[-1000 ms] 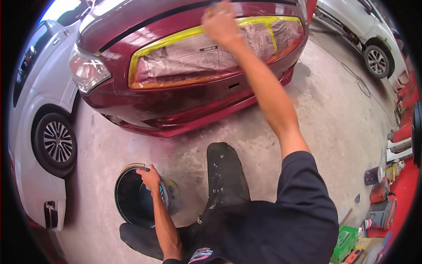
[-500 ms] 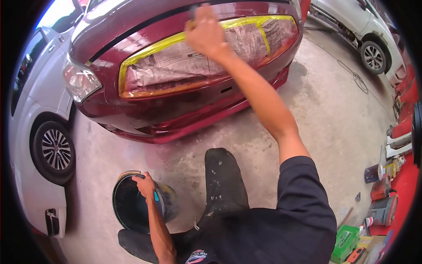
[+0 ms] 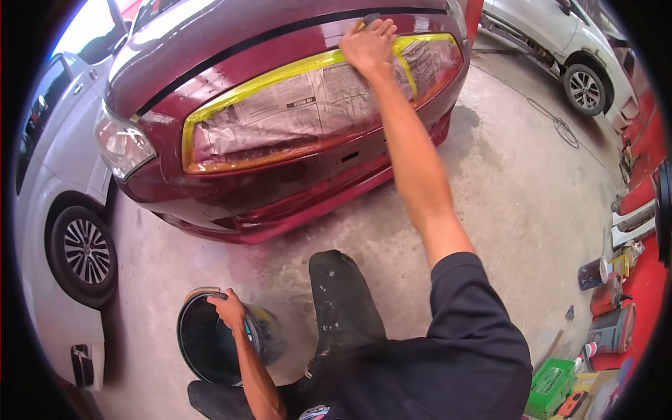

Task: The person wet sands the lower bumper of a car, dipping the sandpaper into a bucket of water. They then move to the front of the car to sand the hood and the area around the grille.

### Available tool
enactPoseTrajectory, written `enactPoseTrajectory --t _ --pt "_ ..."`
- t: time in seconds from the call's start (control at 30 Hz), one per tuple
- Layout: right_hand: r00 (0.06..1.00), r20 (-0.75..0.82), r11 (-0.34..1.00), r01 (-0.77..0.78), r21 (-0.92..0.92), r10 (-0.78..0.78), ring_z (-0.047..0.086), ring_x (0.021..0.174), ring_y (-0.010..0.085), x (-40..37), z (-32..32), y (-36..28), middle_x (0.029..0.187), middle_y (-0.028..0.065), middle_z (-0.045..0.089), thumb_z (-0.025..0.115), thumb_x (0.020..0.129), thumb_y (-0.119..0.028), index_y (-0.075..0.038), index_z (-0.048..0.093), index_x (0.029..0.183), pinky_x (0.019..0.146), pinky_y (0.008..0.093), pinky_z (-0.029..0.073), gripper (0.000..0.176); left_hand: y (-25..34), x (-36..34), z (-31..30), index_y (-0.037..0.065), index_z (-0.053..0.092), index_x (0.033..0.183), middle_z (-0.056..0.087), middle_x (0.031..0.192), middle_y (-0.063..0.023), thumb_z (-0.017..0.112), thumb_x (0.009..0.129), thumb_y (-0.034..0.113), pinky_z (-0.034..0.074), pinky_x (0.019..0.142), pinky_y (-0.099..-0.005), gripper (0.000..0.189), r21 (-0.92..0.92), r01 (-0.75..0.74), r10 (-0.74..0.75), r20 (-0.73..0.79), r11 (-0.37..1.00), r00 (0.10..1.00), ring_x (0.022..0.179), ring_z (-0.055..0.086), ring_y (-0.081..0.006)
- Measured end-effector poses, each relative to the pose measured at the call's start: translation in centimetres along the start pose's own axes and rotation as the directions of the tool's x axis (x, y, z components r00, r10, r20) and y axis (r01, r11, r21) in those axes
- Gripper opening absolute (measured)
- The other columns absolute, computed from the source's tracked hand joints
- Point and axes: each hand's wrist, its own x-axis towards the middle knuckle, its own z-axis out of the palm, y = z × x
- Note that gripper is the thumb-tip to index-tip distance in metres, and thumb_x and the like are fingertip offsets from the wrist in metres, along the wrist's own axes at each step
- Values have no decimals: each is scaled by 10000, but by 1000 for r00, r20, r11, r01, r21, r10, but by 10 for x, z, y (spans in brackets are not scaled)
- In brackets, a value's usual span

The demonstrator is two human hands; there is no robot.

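Note:
My right hand (image 3: 369,50) is on the red bumper (image 3: 280,183), just above the newspaper masking (image 3: 280,115) edged with yellow tape (image 3: 241,89). Its fingers press a small dark pad (image 3: 367,22) against the painted surface; the pad is mostly hidden. Down at the left, my left hand (image 3: 229,308) grips the rim of a black bucket (image 3: 203,343), which is tilted with its opening towards me. A dark strip (image 3: 280,40) runs across the car above the tape.
A white car (image 3: 66,161) stands at the left, another white car (image 3: 560,49) at the back right. A hose (image 3: 556,126) lies on the concrete floor (image 3: 504,203). Paint cans (image 3: 593,273) and a green box (image 3: 550,388) line the right side.
My right hand has moved to the right along the bumper, with the pad still under it. The view has shifted slightly. My left hand keeps its hold on the bucket.

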Motion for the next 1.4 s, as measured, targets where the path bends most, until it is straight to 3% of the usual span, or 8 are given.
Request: enactPoseTrajectory --t 0.2,0.37,0.53,0.77,0.9,1.1,1.23,1.4 --pt "918 -21 914 397 84 -397 260 1580 529 -67 2 -56 1647 429 293 315 1105 -443 229 323 1549 1316 584 163 806 6 -3 7 -19 367 1439 681 1247 -382 603 958 417 495 1023 -596 691 5 -1 1 -11 1000 1000 1187 652 -550" --pt "994 -84 998 -67 20 69 315 1522 596 28 31 48 1597 464 337 259 1116 -392 232 334 1523 1298 608 224 748 0 3 2 -4 371 1428 683 1250 -373 606 955 412 493 1025 -593 673 7 20 -20 -8 1000 1000 1180 656 -548" --pt "930 -36 931 364 -17 -365 287 1561 538 -52 0 -39 1618 420 354 310 1110 -423 221 376 1517 1316 561 198 765 4 8 -1 -3 366 1422 691 1227 -372 605 955 407 494 1027 -590 666 49 22 -23 17 999 1000 1170 658 -552" --pt "988 -152 999 32 -25 -35 275 1563 548 -24 17 -13 1624 438 325 312 1110 -406 245 335 1522 1316 592 164 771 0 3 2 2 367 1390 692 1210 -377 606 954 402 499 1010 -602 638 -2 38 -38 0 999 999 1156 665 -552" --pt "900 -61 892 437 115 -433 238 1554 596 -93 7 -77 1613 483 279 292 1110 -426 268 344 1502 1318 588 158 798 8 4 0 15 381 1371 694 1203 -374 611 951 390 496 1012 -604 608 15 44 -44 -1 999 999 1152 664 -555" --pt "992 -77 992 -95 85 102 257 1545 605 -21 10 -37 1628 480 252 266 1100 -435 250 278 1547 1316 590 171 817 2 -1 -2 5 396 1354 692 1210 -373 622 940 394 492 1013 -609 612 -34 21 -22 -9 999 1000 1153 662 -558" --pt "963 56 964 264 -17 -262 153 1603 546 -96 8 -114 1681 431 192 306 1095 -482 233 244 1571 1337 550 99 860 11 1 -3 1 398 1356 683 1228 -379 621 939 396 487 1025 -610 617 -7 49 -49 26 999 998 1168 655 -558" --pt "992 -111 991 -46 124 60 245 1578 541 -25 13 -49 1643 426 298 294 1109 -451 229 326 1541 1325 557 167 806 -6 6 7 -2 392 1370 681 1230 -379 617 944 408 495 1008 -610 632 -53 -17 14 -58 998 998 1163 654 -557"
